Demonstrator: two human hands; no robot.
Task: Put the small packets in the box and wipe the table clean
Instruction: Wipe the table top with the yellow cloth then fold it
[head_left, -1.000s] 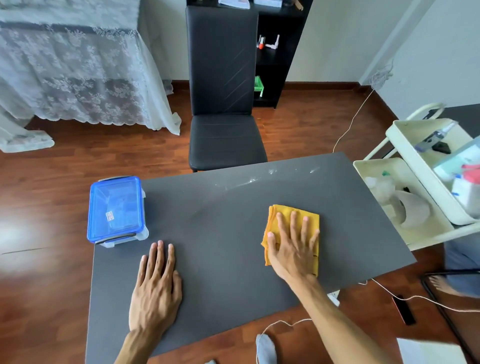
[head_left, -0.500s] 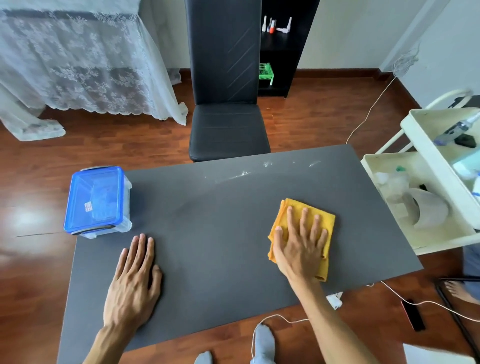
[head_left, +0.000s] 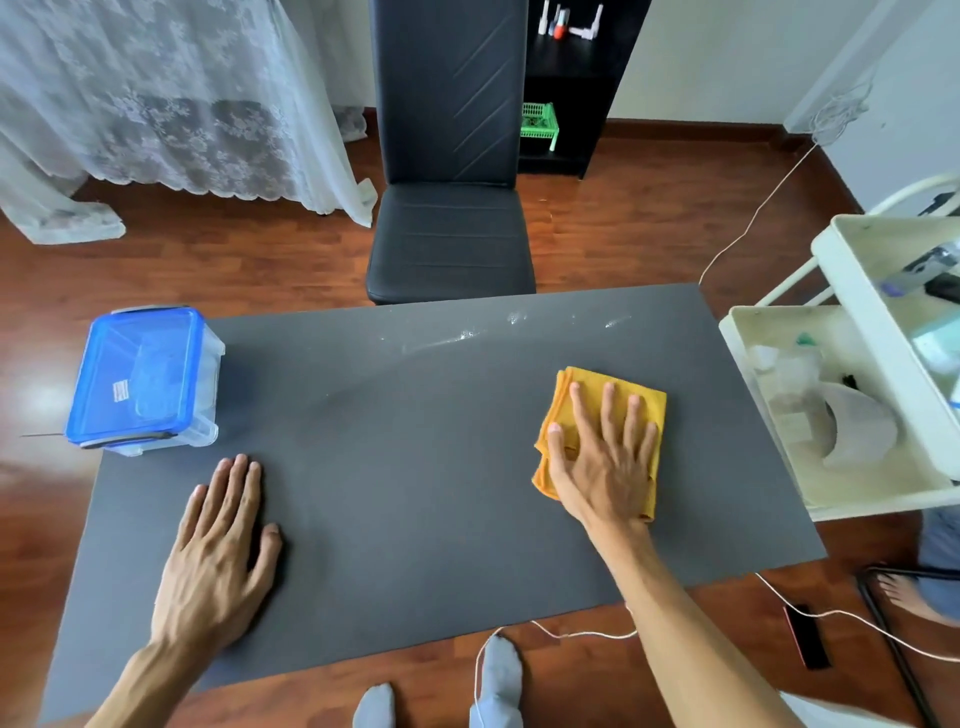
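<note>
Spanning most of the view, the dark grey rectangular table (head_left: 415, 467) carries everything that matters. On its far left corner stands the clear plastic box with a blue clip-on lid (head_left: 140, 379), lid on; no loose packets show on the tabletop, so that part of the task looks done, though what is inside the box cannot be made out through the lid. Toward the right side lies the folded yellow cloth (head_left: 644, 410), its long axis running roughly from the person toward the far edge. The right hand (head_left: 608, 462) presses flat on this cloth, fingers straight and spread, pointing away from the person. The left hand (head_left: 218, 551) rests flat on the bare near-left tabletop, fingers straight and close together, holding nothing, probably steadying the table.

Smallest of all, a streak of whitish residue (head_left: 467, 335) runs along the far edge, its length lying left to right. It sits ahead of the right hand's fingertips and somewhat to their left, well apart from the cloth. The right hand is clearly the nearer one, so the next wipe likely calls for a forward, leftward push.
</note>
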